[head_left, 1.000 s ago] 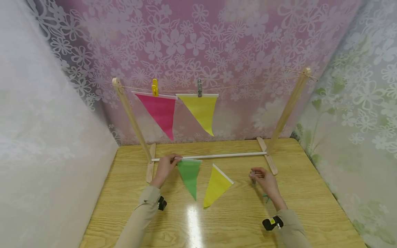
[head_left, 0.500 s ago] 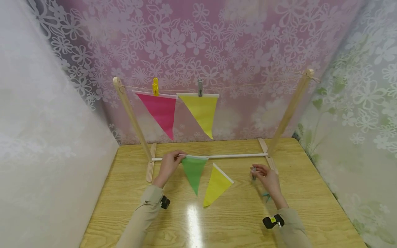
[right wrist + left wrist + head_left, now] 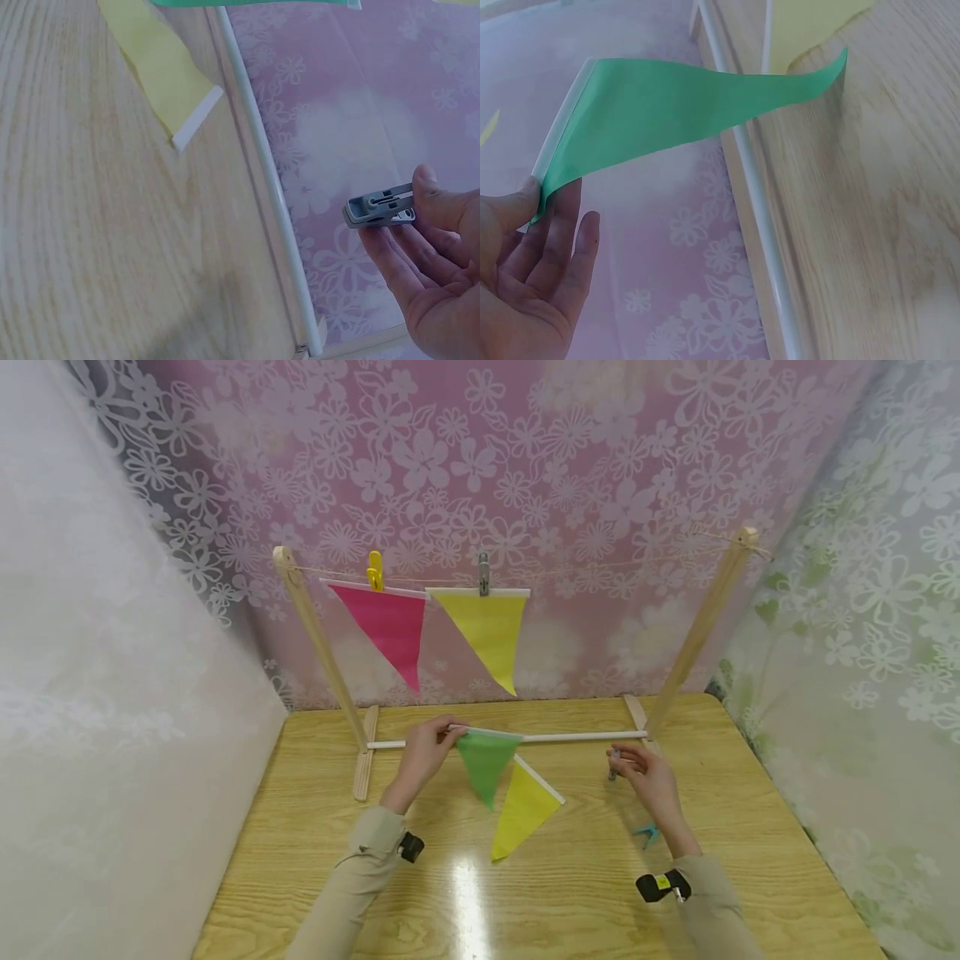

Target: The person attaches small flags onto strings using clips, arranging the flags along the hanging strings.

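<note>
My left hand (image 3: 426, 754) pinches the white-edged top corner of a green pennant flag (image 3: 487, 762), which hangs point down above the table. In the left wrist view the thumb and fingers grip one end of that flag's (image 3: 652, 105) white strip. My right hand (image 3: 651, 781) holds a grey clothespin (image 3: 379, 208) between thumb and fingers, off to the right. A yellow pennant (image 3: 525, 810) lies on the table between the hands. On the string above hang a pink pennant (image 3: 386, 627) under a yellow clothespin (image 3: 375, 571) and another yellow pennant (image 3: 487, 631) under a grey clothespin (image 3: 483, 574).
A wooden stand has a left post (image 3: 318, 647), a right post (image 3: 697, 635) and a white rod (image 3: 585, 737) joining their feet. A thin string (image 3: 600, 562) runs between the post tops. A teal clothespin (image 3: 648, 835) lies by my right forearm on the wooden table (image 3: 585, 902).
My left hand has moved right and up with the green pennant, whose tip now comes near the yellow pennant on the table. My right hand has risen slightly with the clothespin.
</note>
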{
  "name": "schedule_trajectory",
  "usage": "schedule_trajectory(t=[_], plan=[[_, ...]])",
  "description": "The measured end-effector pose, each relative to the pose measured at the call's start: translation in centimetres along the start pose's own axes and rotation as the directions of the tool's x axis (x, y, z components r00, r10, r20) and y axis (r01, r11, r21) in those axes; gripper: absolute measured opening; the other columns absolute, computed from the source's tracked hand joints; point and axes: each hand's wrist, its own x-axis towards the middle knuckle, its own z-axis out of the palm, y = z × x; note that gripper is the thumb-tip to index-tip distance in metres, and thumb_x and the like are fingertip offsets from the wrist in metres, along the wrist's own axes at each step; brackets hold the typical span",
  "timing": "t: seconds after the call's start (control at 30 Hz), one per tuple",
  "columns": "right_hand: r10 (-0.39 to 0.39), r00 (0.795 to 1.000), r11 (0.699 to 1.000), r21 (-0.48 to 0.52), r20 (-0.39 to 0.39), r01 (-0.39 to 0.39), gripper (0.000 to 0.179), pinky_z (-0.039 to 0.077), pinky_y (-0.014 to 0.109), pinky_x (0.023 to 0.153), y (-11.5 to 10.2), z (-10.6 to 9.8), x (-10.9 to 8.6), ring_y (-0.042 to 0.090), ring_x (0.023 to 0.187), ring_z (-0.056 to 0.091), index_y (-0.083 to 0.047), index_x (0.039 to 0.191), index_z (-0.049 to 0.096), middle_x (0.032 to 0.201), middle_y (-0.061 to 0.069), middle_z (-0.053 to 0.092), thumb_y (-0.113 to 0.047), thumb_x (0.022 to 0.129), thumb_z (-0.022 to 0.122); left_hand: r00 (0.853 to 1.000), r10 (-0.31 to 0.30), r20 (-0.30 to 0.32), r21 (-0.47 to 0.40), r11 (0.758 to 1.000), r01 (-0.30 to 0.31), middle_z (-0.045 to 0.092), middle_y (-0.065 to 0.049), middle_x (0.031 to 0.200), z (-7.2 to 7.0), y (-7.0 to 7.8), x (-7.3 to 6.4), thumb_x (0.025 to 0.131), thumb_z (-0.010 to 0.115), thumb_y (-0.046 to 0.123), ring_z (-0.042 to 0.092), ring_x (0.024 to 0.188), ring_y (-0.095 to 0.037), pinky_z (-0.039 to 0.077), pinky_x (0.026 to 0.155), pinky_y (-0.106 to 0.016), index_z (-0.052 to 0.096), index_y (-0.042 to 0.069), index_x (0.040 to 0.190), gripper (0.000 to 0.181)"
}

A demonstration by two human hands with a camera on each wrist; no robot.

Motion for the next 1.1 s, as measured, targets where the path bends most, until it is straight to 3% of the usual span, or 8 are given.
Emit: schedule_trajectory(t=[0.3,0.47,0.7,0.9,1.1], plan=[[-0.024,1.000,0.999,0.044,-0.013,0.024,0.044,0.053,0.012,0.082,-2.1,-1.2,1.0,-0.017,0.096,0.057,-0.003,0.140,0.059,0.128,0.023,0.066,-0.026,0.102,0.064,1.000,0.005,0.026,-0.014,1.000,-0.005,0.077,-0.003,0.096,0.9,1.8,0.6,0.101,0.064,0.031,0.073,0.082,-0.019,0.059,0.069,-0.030,0.077,0.016,0.112,0.022],[-0.059,0.998,0.998,0.037,-0.006,0.059,0.046,0.054,0.015,0.083,-3.5,-2.1,1.9,-0.016,0.100,0.056,-0.006,0.142,0.058,0.130,0.021,0.066,-0.028,0.102,0.064,0.999,0.042,0.027,-0.010,0.999,-0.042,0.077,-0.002,0.098,1.7,2.9,1.2,0.101,0.064,0.031,0.073,0.083,-0.019,0.058,0.068,-0.030,0.077,0.018,0.112,0.021],[-0.087,0.996,0.996,0.021,-0.018,0.087,0.045,0.049,0.008,0.081,-5.4,-3.1,2.9,-0.014,0.101,0.056,-0.006,0.141,0.059,0.129,0.021,0.067,-0.028,0.102,0.064,0.996,0.087,0.022,-0.004,0.996,-0.087,0.077,-0.003,0.098,2.6,4.4,2.2,0.101,0.064,0.032,0.073,0.081,-0.016,0.057,0.065,-0.027,0.077,0.016,0.112,0.024],[-0.105,0.994,0.994,-0.034,-0.036,0.104,0.046,0.047,0.010,0.081,-7.1,-3.8,3.5,-0.016,0.097,0.054,-0.006,0.141,0.058,0.131,0.021,0.064,-0.030,0.103,0.063,0.990,0.138,0.015,-0.045,0.989,-0.138,0.077,-0.002,0.098,2.6,5.8,3.0,0.101,0.063,0.030,0.072,0.078,-0.014,0.056,0.065,-0.026,0.076,0.015,0.115,0.024],[-0.139,0.990,0.990,0.012,-0.032,0.139,0.044,0.047,0.010,0.085,-8.9,-4.3,4.0,-0.014,0.098,0.056,-0.005,0.142,0.057,0.130,0.022,0.065,-0.024,0.103,0.063,0.988,0.151,0.008,-0.087,0.985,-0.150,0.077,-0.004,0.098,2.2,7.5,3.8,0.101,0.064,0.027,0.074,0.080,-0.018,0.058,0.070,-0.025,0.076,0.012,0.115,0.024]])
